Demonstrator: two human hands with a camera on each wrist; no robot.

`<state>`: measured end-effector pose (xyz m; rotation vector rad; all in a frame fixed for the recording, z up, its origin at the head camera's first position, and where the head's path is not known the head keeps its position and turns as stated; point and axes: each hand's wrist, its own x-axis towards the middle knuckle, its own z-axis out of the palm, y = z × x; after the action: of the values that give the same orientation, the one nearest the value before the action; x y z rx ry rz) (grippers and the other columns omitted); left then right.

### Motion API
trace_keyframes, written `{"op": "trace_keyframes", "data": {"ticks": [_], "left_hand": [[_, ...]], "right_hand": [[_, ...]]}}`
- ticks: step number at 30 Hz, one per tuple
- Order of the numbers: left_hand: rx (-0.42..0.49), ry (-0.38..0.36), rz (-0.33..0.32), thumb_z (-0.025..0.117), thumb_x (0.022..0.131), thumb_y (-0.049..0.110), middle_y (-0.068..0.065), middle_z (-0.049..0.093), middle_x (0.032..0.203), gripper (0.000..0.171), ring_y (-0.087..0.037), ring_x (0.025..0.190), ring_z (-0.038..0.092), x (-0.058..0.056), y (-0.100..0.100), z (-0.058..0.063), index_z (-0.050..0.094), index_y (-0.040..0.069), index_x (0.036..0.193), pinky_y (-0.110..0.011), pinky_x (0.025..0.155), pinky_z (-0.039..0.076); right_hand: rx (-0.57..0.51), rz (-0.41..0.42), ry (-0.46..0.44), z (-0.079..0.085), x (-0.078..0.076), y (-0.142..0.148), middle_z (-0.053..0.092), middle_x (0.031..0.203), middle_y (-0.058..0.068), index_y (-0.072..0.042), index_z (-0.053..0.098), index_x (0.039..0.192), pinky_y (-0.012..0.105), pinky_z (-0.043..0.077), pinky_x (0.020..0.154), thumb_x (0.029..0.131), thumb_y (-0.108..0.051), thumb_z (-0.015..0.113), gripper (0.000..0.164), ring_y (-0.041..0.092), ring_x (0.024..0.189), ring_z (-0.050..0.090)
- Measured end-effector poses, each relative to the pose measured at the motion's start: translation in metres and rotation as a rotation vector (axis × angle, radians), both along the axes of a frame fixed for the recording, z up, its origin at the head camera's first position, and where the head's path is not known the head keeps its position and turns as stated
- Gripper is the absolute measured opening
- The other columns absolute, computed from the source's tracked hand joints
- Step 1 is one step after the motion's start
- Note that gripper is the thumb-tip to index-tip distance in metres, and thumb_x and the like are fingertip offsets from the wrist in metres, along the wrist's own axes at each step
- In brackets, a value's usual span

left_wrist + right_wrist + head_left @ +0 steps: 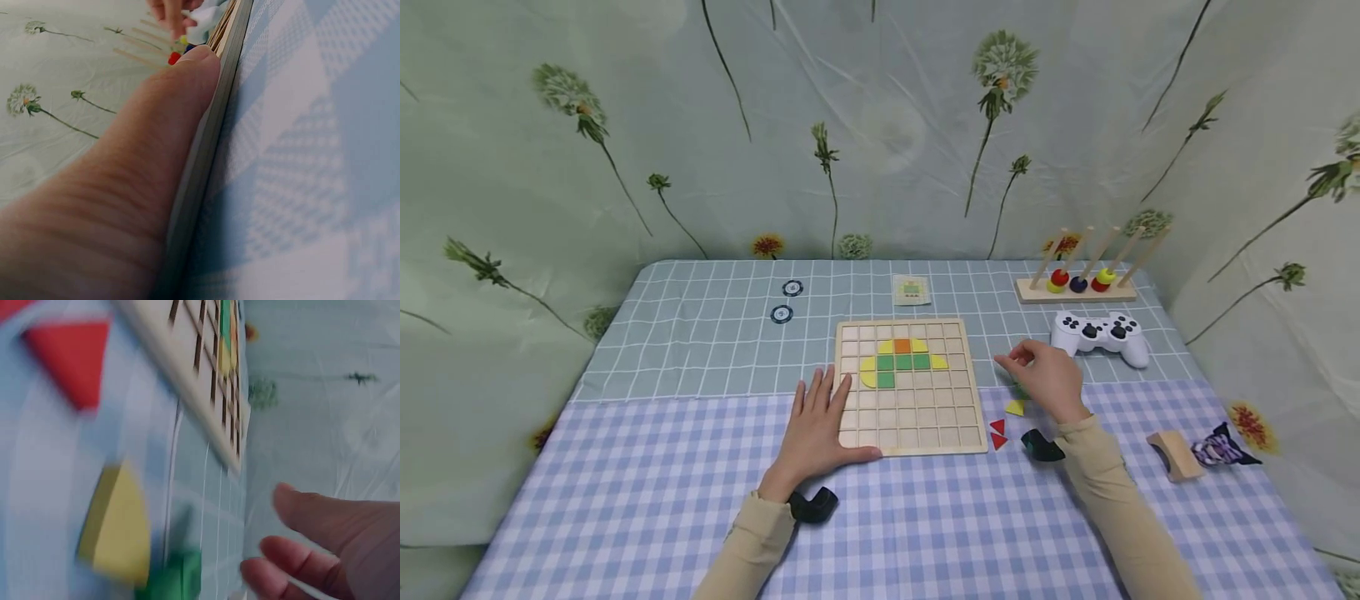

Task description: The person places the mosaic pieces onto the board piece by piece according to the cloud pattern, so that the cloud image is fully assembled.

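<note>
Head view: left hand spread wide, fingers at the left edge of the gridded board, flat on the surface; coloured tiles in its upper cells. Right hand right of board, near yellow piece and red triangles.

Left wrist view: thumb along board's near edge.

Right wrist view: thumb and fingers narrowly parted, bare; green piece beside the yellow.

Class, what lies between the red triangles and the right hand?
In the head view, a yellow piece, then a green piece partly hidden by the right hand.
</note>
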<state>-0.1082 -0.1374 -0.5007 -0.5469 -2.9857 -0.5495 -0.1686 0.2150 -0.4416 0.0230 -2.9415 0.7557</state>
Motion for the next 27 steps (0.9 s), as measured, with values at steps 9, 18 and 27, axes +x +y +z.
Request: {"op": "trace_keyframes", "data": {"ticks": [9, 18, 27], "left_hand": [[-0.009, 0.019, -0.002, 0.056, 0.064, 0.084, -0.019, 0.013, 0.155, 0.122, -0.033, 0.143, 0.001, 0.0, -0.001, -0.001, 0.021, 0.009, 0.152, -0.049, 0.112, -0.003], [-0.002, 0.022, -0.002, 0.056, 0.064, 0.084, -0.02, 0.014, 0.155, 0.121, -0.034, 0.142, 0.002, 0.001, -0.001, -0.001, 0.023, 0.008, 0.152, -0.05, 0.112, -0.002], [-0.001, 0.008, 0.002, 0.059, 0.063, 0.083, -0.019, 0.013, 0.155, 0.121, -0.033, 0.142, 0.003, 0.002, 0.0, 0.003, 0.023, 0.008, 0.151, -0.05, 0.112, 0.0]], "right_hand": [[0.076, -0.056, -0.072, -0.005, 0.009, 0.02, 0.056, 0.062, -0.001, -0.007, 0.066, 0.081, 0.035, 0.035, 0.049, 0.083, -0.041, 0.071, 0.034, 0.019, 0.058, 0.052], [0.054, -0.034, -0.089, -0.015, 0.006, 0.01, 0.057, 0.077, 0.008, -0.003, 0.066, 0.09, 0.035, 0.039, 0.052, 0.079, -0.028, 0.077, 0.03, 0.023, 0.066, 0.052], [-0.019, 0.013, -0.022, -0.02, 0.009, -0.003, 0.059, 0.073, 0.004, -0.01, 0.061, 0.081, 0.032, 0.034, 0.048, 0.079, -0.017, 0.077, 0.018, 0.019, 0.059, 0.049]]}}
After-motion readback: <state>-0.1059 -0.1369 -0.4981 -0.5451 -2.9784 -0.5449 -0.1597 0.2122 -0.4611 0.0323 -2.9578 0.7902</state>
